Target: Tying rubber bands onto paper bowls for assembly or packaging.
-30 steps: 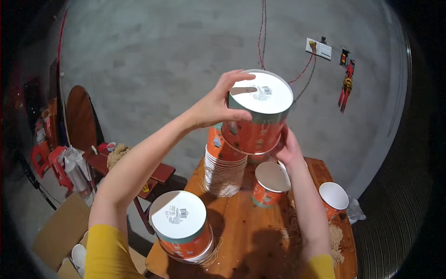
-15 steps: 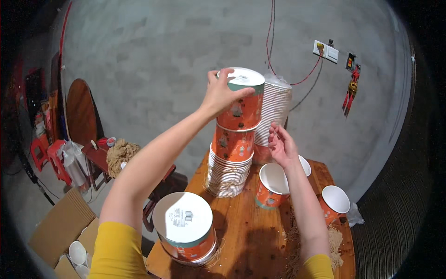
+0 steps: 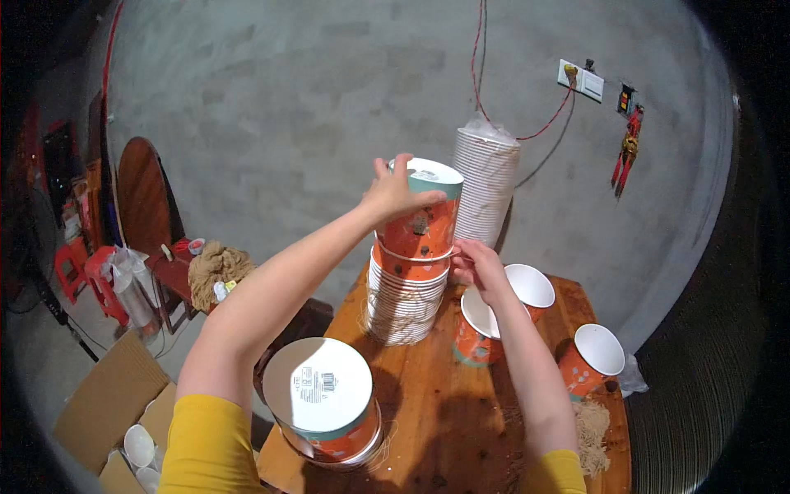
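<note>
My left hand (image 3: 393, 198) grips the top of an upside-down orange paper bucket (image 3: 421, 226) with a green band and white base, fingers spread around its upper edge. This bucket sits over the tall stack of nested upside-down buckets (image 3: 405, 309), whose white rims show below it. Thin straw-coloured strands hang around the stack's lower rims. Beside the bucket's rim is my right hand (image 3: 480, 267), fingers curled with their tips close to the rim; what they pinch, if anything, is hidden. An upright bucket (image 3: 476, 342) stands just below my right wrist.
Another upside-down bucket stack (image 3: 325, 387) stands at the table's near left. Two more upright buckets, one behind (image 3: 531, 286) and one at right (image 3: 598, 352), stand on the wooden table (image 3: 411, 412). Paper shreds (image 3: 591, 436) lie near the right edge. A tall plastic-wrapped stack (image 3: 487, 185) is by the wall.
My left hand has pushed the top bucket down, so it covers more of the one below. My right hand has moved left and down to the bucket's rim.
</note>
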`<state>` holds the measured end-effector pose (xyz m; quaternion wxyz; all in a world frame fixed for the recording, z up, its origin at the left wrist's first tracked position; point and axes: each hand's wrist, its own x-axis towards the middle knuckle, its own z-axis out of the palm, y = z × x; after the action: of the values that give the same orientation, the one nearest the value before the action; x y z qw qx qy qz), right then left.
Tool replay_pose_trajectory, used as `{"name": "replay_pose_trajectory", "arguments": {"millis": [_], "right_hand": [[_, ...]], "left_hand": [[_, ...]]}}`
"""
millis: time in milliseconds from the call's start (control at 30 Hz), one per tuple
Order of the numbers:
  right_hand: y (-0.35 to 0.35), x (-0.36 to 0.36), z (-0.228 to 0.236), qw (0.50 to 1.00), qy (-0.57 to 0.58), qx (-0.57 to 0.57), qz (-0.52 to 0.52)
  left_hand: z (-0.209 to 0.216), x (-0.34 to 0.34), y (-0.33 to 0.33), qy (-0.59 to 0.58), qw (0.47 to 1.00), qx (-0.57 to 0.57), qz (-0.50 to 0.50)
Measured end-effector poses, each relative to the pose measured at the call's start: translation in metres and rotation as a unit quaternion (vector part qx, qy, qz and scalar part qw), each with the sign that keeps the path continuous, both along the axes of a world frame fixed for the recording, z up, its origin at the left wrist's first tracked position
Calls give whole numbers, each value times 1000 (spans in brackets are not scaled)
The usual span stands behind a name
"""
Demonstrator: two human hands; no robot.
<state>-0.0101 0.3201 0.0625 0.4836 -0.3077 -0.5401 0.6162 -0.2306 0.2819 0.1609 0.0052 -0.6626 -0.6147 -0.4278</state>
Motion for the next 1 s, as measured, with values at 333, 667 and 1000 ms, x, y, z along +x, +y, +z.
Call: {"name": "replay_pose_trajectory", "arguments": {"millis": [333, 667, 1000], "right_hand": [[-4, -42, 26, 965, -28, 258, 40], [18, -43, -27, 938, -64, 337, -52], [-7, -30, -15, 955, -93, 279, -31]], "left_hand": [[-27, -24, 14, -151, 976, 49, -147], [-55, -16, 6, -153, 978, 28, -135], [-65, -39, 3, -148, 971, 60, -180]]}}
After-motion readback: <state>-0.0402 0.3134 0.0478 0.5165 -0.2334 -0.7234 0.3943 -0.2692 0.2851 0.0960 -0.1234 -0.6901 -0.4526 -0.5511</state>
